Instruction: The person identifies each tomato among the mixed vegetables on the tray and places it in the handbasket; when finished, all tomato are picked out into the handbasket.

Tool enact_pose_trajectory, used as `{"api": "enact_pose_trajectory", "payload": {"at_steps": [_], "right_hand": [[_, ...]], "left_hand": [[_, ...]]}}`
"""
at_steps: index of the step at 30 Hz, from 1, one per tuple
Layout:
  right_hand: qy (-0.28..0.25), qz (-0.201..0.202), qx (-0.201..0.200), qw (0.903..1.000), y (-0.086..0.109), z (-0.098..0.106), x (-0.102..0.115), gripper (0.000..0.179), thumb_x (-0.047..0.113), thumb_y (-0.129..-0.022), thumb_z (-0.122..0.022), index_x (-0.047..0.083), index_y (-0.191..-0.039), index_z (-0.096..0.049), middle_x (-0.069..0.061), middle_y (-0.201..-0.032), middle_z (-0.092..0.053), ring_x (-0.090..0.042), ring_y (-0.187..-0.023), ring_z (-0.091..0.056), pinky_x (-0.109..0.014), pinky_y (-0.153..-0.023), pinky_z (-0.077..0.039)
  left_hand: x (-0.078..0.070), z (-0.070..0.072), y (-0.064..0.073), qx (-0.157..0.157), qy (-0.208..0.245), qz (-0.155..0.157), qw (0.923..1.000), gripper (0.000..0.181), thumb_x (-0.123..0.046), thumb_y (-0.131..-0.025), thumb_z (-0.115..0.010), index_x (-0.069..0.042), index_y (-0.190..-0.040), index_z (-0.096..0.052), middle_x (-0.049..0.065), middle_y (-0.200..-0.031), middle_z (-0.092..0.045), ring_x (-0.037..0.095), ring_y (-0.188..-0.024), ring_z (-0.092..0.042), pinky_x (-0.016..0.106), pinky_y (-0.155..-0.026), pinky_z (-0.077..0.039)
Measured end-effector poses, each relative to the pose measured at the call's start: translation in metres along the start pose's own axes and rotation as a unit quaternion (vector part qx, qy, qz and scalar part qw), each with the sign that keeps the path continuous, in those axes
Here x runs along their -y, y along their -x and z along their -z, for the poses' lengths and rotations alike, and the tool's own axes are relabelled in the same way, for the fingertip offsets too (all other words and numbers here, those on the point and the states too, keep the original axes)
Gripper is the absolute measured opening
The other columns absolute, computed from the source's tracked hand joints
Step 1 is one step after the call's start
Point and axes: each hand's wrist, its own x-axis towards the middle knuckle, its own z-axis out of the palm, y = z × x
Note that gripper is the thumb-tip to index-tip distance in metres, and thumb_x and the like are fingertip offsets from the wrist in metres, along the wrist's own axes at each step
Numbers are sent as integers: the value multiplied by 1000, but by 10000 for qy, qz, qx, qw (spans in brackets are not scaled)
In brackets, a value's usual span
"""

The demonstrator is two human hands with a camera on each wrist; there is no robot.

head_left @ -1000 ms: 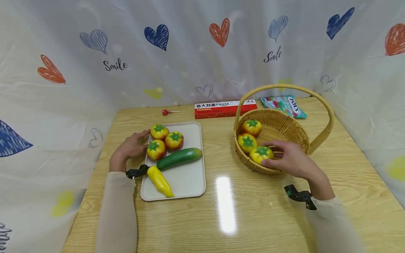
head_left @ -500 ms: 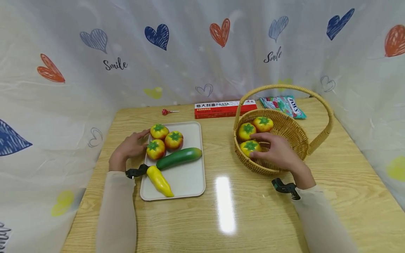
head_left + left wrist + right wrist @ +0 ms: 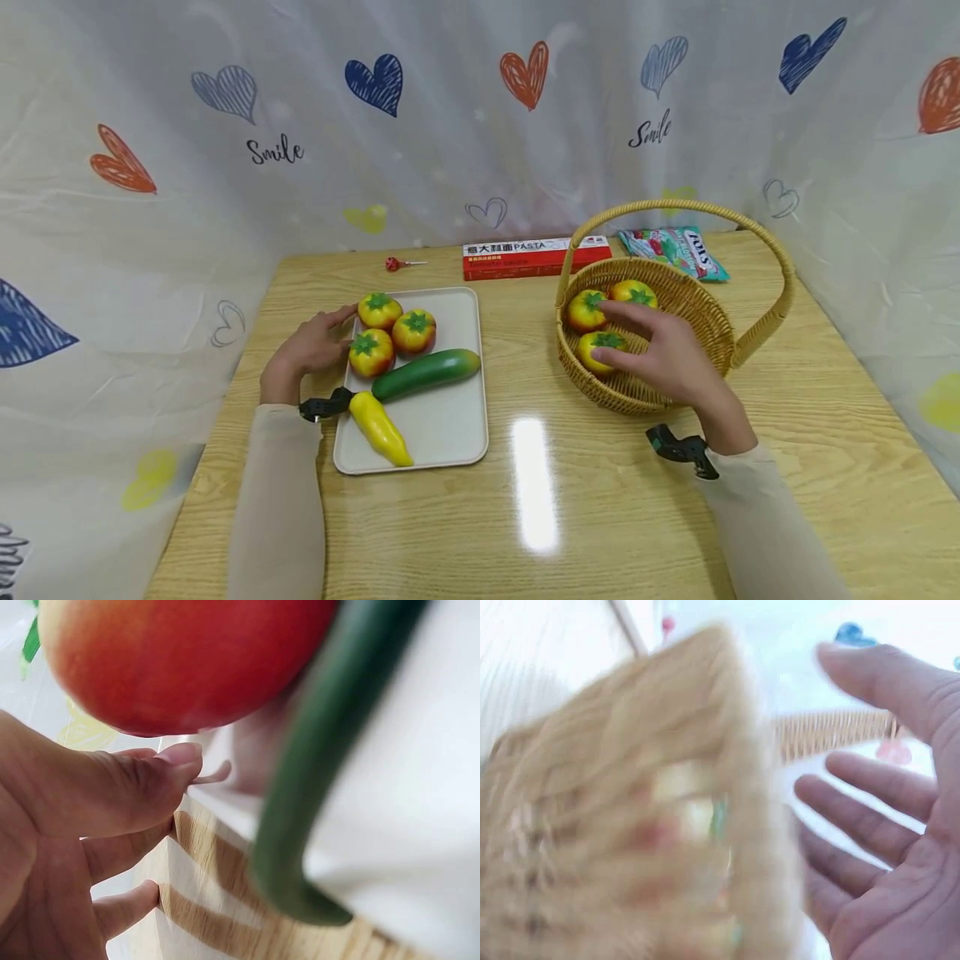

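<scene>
My left hand [image 3: 311, 350] rests at the tray's left edge; in the left wrist view its thumb [image 3: 165, 769] lies at the rim under a red-yellow tomato [image 3: 187, 667]. The beige tray [image 3: 450, 433] carries three glossy yellow-red tomatoes [image 3: 414, 332] with green star-shaped tops, a green cucumber-like vegetable [image 3: 426, 374] and a yellow pepper [image 3: 380, 429]. My right hand [image 3: 675, 358] is over the wicker basket [image 3: 600, 398], thumb and fingers spread apart above the nearest tomato [image 3: 597, 360]. Two more tomatoes sit behind it, a left one [image 3: 584, 312] and a back one [image 3: 632, 293].
A tall handle [image 3: 780, 287] arches over the basket. Along the back of the wooden table [image 3: 435, 533] lie a lollipop [image 3: 393, 264], a red pasta box [image 3: 525, 262] and a turquoise candy bag [image 3: 686, 254]. A heart-printed curtain [image 3: 435, 167] hangs behind.
The right hand shifted left within the basket with the nearest tomato, then let it go and opened wider. Tomatoes in the basket rearranged, the back one shifting right. The left hand stayed put.
</scene>
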Motion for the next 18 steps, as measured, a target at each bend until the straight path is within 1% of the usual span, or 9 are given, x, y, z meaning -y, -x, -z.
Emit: {"api": "enact_pose_trajectory", "payload": {"at_steps": [2, 6, 7, 9, 12, 14, 16, 18], "right_hand": [[-245, 201, 27, 9995, -6, -5, 7, 65, 27, -95, -89, 10, -153, -65, -13, -154, -66, -40, -138, -67, -51, -115, -55], [-671, 492, 249, 9962, -22, -18, 27, 66, 24, -93, -90, 12, -153, -65, -10, -153, -68, -35, -138, -69, -50, -117, -55], [-745, 566, 305, 9951, -26, -23, 32, 66, 23, -93, -90, 11, -153, -65, -9, -153, -68, -35, -138, -68, -55, -116, -54], [-891, 684, 448, 9927, -35, -31, 42, 66, 23, -92, -91, 12, -153, -65, -8, -154, -68, -35, -141, -66, -53, -119, -53], [-1270, 771, 674, 9866, -48, -46, 54, 67, 23, -93, -91, 11, -153, -65, -9, -156, -66, -34, -144, -63, -50, -125, -48], [-1488, 801, 767, 9826, -56, -55, 61, 67, 24, -93, -90, 12, -154, -64, -7, -156, -66, -33, -145, -63, -48, -126, -48], [-1789, 800, 828, 9771, -64, -64, 67, 67, 24, -93, -90, 13, -154, -65, -5, -155, -67, -30, -145, -63, -45, -126, -48], [-2098, 856, 843, 9703, -73, -72, 73, 65, 23, -93, -90, 14, -153, -66, -4, -154, -68, -30, -145, -64, -42, -124, -50]], "left_hand": [[-1, 1, 0, 9, -7, 20, 10000, 73, -28, -109, -60, -21, -175, -29, 39, -175, -21, 65, -162, -15, 85, -124, -19], [-2, 1, 1, 12, -3, 64, 10000, 73, -28, -109, -59, -20, -175, -29, 37, -176, -21, 64, -163, -14, 85, -124, -19], [-3, 1, 1, 9, 4, 76, 10000, 73, -28, -109, -59, -20, -175, -29, 37, -176, -21, 63, -163, -13, 85, -124, -19], [-2, 1, 1, 3, 16, 81, 10000, 73, -27, -109, -59, -20, -175, -29, 37, -176, -20, 63, -163, -13, 85, -124, -18], [-1, 1, 1, -14, 37, 74, 10000, 73, -26, -109, -60, -20, -175, -30, 37, -176, -21, 64, -163, -14, 85, -124, -18], [1, 0, 0, -15, 46, 74, 10000, 73, -26, -108, -60, -21, -175, -30, 37, -176, -21, 64, -162, -14, 86, -124, -18], [1, 0, 0, -12, 61, 93, 9999, 73, -25, -108, -60, -21, -175, -30, 37, -176, -21, 64, -163, -13, 86, -124, -18], [1, 0, 0, -9, 75, 93, 9999, 72, -26, -109, -60, -22, -175, -30, 37, -176, -20, 63, -163, -12, 86, -124, -17]]}}
